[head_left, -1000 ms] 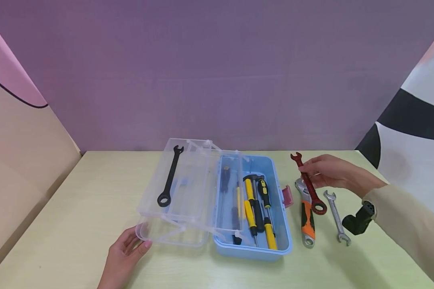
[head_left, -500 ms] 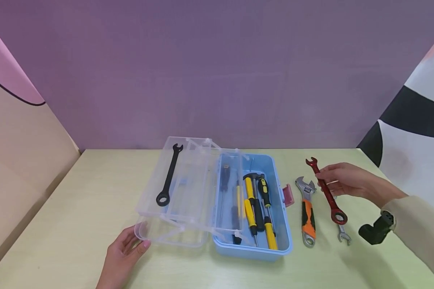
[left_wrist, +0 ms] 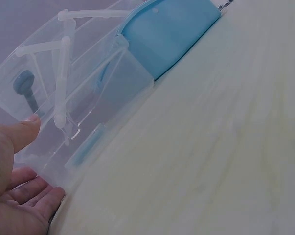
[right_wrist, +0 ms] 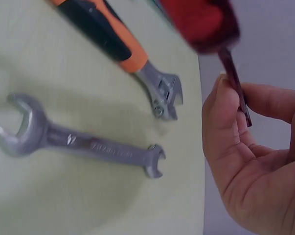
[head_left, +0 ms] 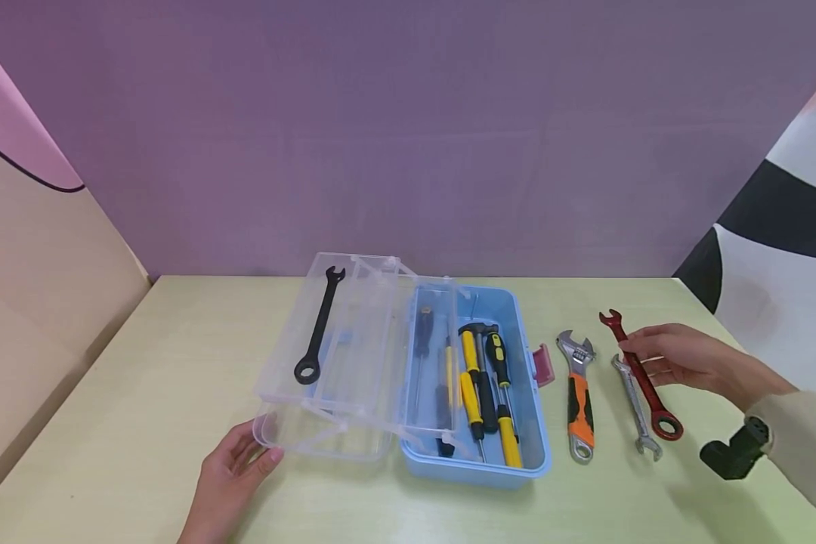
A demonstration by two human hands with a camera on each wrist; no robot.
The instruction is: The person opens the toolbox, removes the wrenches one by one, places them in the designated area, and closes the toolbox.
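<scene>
The tabletop (head_left: 143,393) fills the lower half of the head view and carries everything noted here. Centre frame stands the blue toolbox (head_left: 527,423), open, with its clear tray (head_left: 353,355) swung out toward the left of the frame; a black wrench (head_left: 318,326) lies in that tray, and yellow-and-black screwdrivers (head_left: 472,393) lie lengthwise in the blue base. The left hand (head_left: 227,483), at lower left of centre, rests against the near-left corner of the clear tray, palm up and fingers relaxed; the left wrist view shows the thumb (left_wrist: 25,132) against the clear plastic, nothing pinched. At right of the frame the right hand (head_left: 687,363) holds the red wrench (head_left: 642,375), thumb and fingers (right_wrist: 225,117) pinching the shank near its upper, open-jawed end. The long axis of the red wrench runs from upper left to lower right in the head view, ring end lowest and toward the bottom right; it appears held just above the tabletop, though contact at the ring end cannot be judged. It lies right of the toolbox and well apart from the left hand, so the right hand alone is within reach of it. Just left of it, roughly parallel, lies a silver open-ended wrench (head_left: 635,408), and further left an orange-handled adjustable wrench (head_left: 578,400), both flat on the tabletop and untouched.
</scene>
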